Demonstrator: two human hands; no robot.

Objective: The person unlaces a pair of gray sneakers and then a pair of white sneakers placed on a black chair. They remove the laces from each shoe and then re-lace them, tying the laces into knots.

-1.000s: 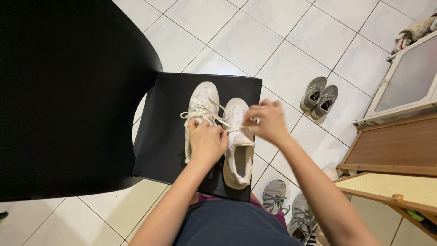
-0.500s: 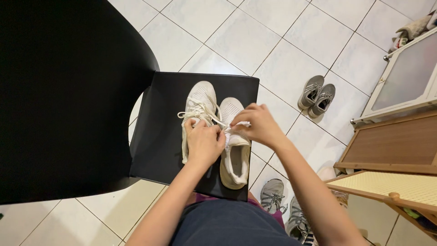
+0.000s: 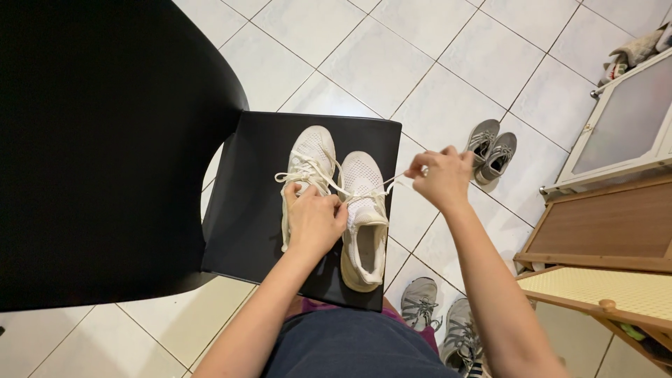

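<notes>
Two white sneakers stand side by side on the seat of a black chair [image 3: 252, 210], toes pointing away from me. The left sneaker [image 3: 308, 164] has its laces tied in a bow. My left hand [image 3: 313, 220] rests across both shoes and pinches the lace at the tongue of the right sneaker [image 3: 364, 210]. My right hand [image 3: 439, 178] is raised off to the right, beyond the seat's edge, and pulls a white shoelace [image 3: 392, 183] taut from that sneaker.
The chair's black backrest [image 3: 98, 140] fills the left side. A grey pair of shoes [image 3: 492, 150] lies on the white tiled floor at the right. Grey sneakers [image 3: 441, 322] are on my feet below. Wooden furniture [image 3: 602, 231] and a white cabinet [image 3: 623, 119] stand at the right.
My right hand has moved right, away from the shoes, drawing the lace out tight. My left hand stays on the sneakers.
</notes>
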